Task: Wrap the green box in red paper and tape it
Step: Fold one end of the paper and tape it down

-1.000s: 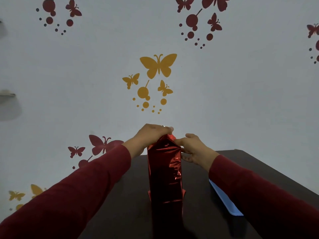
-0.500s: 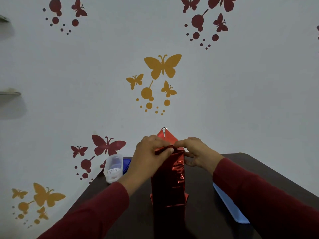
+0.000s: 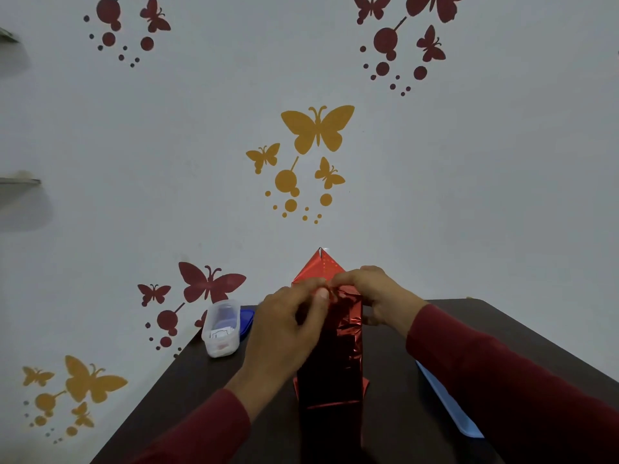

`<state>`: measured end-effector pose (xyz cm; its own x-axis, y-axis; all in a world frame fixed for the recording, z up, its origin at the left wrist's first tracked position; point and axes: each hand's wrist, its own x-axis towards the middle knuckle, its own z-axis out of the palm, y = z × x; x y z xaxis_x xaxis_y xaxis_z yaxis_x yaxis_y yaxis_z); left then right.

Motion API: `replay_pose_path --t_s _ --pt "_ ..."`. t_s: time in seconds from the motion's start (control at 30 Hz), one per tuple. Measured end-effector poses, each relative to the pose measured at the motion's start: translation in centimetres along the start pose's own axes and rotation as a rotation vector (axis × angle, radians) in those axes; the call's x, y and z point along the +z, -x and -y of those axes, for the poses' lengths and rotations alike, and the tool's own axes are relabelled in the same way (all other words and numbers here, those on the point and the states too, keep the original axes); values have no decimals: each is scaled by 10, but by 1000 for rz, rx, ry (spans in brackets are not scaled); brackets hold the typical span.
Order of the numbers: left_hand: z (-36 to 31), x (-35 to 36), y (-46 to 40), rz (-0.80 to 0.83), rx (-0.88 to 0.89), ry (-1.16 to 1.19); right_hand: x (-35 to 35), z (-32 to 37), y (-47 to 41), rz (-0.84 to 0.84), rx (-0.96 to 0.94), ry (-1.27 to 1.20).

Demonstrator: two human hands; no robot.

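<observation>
A: Where is the box (image 3: 330, 349) now?

B: Standing upright on the dark table (image 3: 207, 390), low in the middle of the frame, already covered in shiny red paper (image 3: 348, 329). No green shows. A pointed flap (image 3: 318, 267) sticks up behind its top end.

A: And the hands?

B: Both are at the top of the box. The left hand (image 3: 288, 326) has its fingers closed, pinching the paper at the top edge; the right hand (image 3: 375, 296) has its fingers curled onto the fold from the other side.

A: So what makes this fold good?

B: I'd say press the side folds flat against the box first, keep the creases sharp, then bring the pointed flap down over them tightly. One hand should pin it while the other fetches tape.

A: Where's the tape?

B: I can't tell. There's a clear tub (image 3: 221, 329) left of centre and a pale blue sheet (image 3: 449, 403) lower right.
</observation>
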<state>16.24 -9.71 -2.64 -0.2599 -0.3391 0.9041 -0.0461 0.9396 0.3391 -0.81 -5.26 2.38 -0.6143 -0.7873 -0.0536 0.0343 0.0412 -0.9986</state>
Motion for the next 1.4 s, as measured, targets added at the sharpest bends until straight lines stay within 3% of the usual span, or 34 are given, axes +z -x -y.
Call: replay_pose_path --t_s 0.1,0.17,0.27,0.33,0.47,0.6,0.83,1.13,1.3,1.4 --pt "6 -1 -28 -121 -356 147 3 2 1 30 -34 -32" --pt "19 0 -48 52 -516 157 5 3 5 28 -50 -28" --pt "30 3 -57 415 -760 365 7 3 13 23 -72 -40" --pt "38 5 -53 470 -832 376 6 2 20 23 -78 -28" --pt "35 4 -50 449 -821 487 1 -1 25 57 -101 -34" --pt "31 3 -58 412 -681 526 2 -7 21 39 -93 -14" --pt "29 7 -65 547 -490 312 2 -11 17 -3 -147 -17" --pt "40 0 -71 653 -553 277 1 -17 12 15 -220 -94" --pt "42 3 -71 631 -586 283 -11 -11 11 -206 -412 -95" --pt "46 5 -72 636 -580 276 -15 -4 17 -189 -369 -76"
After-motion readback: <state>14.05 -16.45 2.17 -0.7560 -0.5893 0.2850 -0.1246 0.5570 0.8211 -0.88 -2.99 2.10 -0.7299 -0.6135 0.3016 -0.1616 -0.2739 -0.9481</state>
